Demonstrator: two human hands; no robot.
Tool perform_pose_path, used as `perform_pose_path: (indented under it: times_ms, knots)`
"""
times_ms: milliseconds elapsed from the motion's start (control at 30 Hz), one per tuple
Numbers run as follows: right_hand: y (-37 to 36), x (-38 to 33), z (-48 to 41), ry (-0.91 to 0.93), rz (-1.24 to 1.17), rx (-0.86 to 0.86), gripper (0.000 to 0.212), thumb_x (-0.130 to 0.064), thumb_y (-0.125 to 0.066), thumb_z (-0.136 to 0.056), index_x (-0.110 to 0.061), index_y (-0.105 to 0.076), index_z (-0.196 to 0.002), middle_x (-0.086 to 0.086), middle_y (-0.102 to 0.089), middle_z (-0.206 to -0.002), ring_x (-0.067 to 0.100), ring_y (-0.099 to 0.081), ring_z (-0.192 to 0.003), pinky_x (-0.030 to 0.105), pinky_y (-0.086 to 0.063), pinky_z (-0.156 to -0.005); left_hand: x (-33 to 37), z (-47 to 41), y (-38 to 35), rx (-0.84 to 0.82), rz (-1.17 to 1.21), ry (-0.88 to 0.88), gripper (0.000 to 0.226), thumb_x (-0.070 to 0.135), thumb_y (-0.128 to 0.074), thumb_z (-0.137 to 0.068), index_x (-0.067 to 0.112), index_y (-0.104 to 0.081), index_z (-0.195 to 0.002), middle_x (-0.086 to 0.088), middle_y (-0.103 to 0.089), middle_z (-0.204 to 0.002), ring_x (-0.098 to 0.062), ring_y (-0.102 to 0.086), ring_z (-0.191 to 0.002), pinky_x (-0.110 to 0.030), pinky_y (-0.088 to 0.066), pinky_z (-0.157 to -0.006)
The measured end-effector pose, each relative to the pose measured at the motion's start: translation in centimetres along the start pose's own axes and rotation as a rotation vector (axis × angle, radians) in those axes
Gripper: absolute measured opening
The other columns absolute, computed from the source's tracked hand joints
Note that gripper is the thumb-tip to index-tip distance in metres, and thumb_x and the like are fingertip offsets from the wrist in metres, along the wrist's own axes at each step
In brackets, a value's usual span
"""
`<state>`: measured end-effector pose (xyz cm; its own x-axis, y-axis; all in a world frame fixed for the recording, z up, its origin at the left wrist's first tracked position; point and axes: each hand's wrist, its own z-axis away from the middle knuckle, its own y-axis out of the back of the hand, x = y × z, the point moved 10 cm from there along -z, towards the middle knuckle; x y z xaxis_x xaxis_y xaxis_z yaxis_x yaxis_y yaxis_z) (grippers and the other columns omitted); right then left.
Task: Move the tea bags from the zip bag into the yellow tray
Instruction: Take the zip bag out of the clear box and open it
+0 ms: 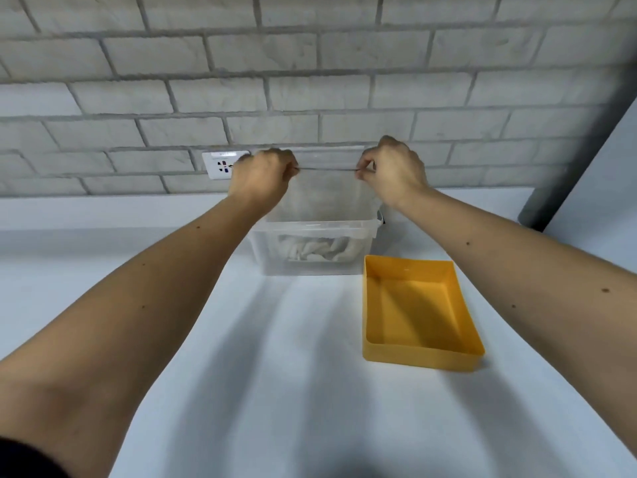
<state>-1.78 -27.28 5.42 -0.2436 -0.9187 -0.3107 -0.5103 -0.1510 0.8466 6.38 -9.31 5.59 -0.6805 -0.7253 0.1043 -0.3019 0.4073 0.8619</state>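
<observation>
One clear zip bag (pixel 324 188) hangs upright in the air above the far middle of the white surface (pixel 275 374), stretched taut by its top edge between two hands. The left hand (pixel 263 179) is closed on the top left corner of the bag and the right hand (pixel 393 172) pinches the top right corner between thumb and fingertips, so the seal runs as a thin straight line from one to the other. The lower part of the bag drops into one clear plastic box (pixel 312 248) that stands near the far edge of the surface, against the wall. Pale tea bags (pixel 319 251) lie bunched at the bottom, seen through the box's front wall; their number cannot be told, since they blur into one whitish heap, and whether they sit inside the zip bag or loose in the box cannot be told either. One yellow tray (pixel 418 353) rests on the surface just beside the box, at its right front corner and nearer to the person, with nothing in it. Both bare forearms reach forward from the near edge. On the grey brick wall (pixel 310 63) behind, one white socket plate (pixel 220 165) shows just left of the left hand, and one dark upright post (pixel 582 150) stands at the far right corner.
</observation>
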Motion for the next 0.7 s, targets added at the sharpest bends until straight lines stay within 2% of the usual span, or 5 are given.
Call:
perform_pose_path:
  times_ms: [167, 400, 500, 600, 700]
  knots:
    - [4.6, -1.7, -0.1, 0.054, -0.035, 0.184, 0.018, -0.033, -0.063, -0.091, -0.019, -0.073, -0.098, 0.006, -0.058, -0.108, 0.027, -0.061, -0.091, 0.028, -0.039, -0.068, 0.8, -0.7, 5.2, 0.179, 0.0, -0.038, 0.025, 0.025, -0.049, -0.103, 0.015, -0.069, -0.113, -0.005, -0.072, -0.114, -0.032, -0.066, -0.099, -0.038, -0.042, -0.09]
    - [12.1, -4.4, 0.1, 0.109, -0.126, 0.41, 0.019, -0.039, -0.064, -0.086, -0.026, -0.074, -0.095, 0.0, -0.06, -0.105, 0.02, -0.062, -0.089, 0.027, -0.04, -0.067, 1.4, -0.7, 12.6, 0.327, 0.064, -0.035, 0.028, 0.033, -0.052, -0.1, 0.019, -0.07, -0.116, -0.002, -0.072, -0.118, -0.029, -0.064, -0.108, -0.038, -0.044, -0.092]
    - [14.6, -5.3, 0.5, 0.124, -0.156, 0.468, 0.02, -0.041, -0.064, -0.086, -0.027, -0.074, -0.096, -0.002, -0.061, -0.105, 0.012, -0.059, -0.085, 0.024, -0.035, -0.063, 1.2, -0.2, 15.4, 0.381, 0.14, -0.001, 0.029, 0.038, -0.054, -0.098, 0.022, -0.071, -0.115, 0.002, -0.073, -0.117, -0.022, -0.065, -0.111, -0.035, -0.048, -0.09]
    - [15.3, -6.1, 1.5, 0.148, -0.172, 0.469, 0.019, -0.041, -0.065, -0.085, -0.028, -0.074, -0.095, -0.003, -0.061, -0.102, 0.009, -0.054, -0.083, 0.023, -0.034, -0.064, 0.7, 0.9, 16.8, 0.369, 0.227, 0.035, 0.028, 0.041, -0.058, -0.096, 0.023, -0.072, -0.113, 0.006, -0.073, -0.115, -0.013, -0.065, -0.108, -0.03, -0.049, -0.085]
    - [14.1, -6.7, 2.9, 0.169, -0.165, 0.387, 0.02, -0.044, -0.069, -0.083, -0.028, -0.074, -0.092, -0.006, -0.057, -0.093, 0.01, -0.053, -0.083, 0.025, -0.036, -0.067, 0.3, 2.7, 16.5, 0.244, 0.245, 0.046, 0.027, 0.039, -0.064, -0.094, 0.02, -0.073, -0.11, 0.003, -0.073, -0.106, -0.014, -0.066, -0.092, -0.032, -0.052, -0.08]
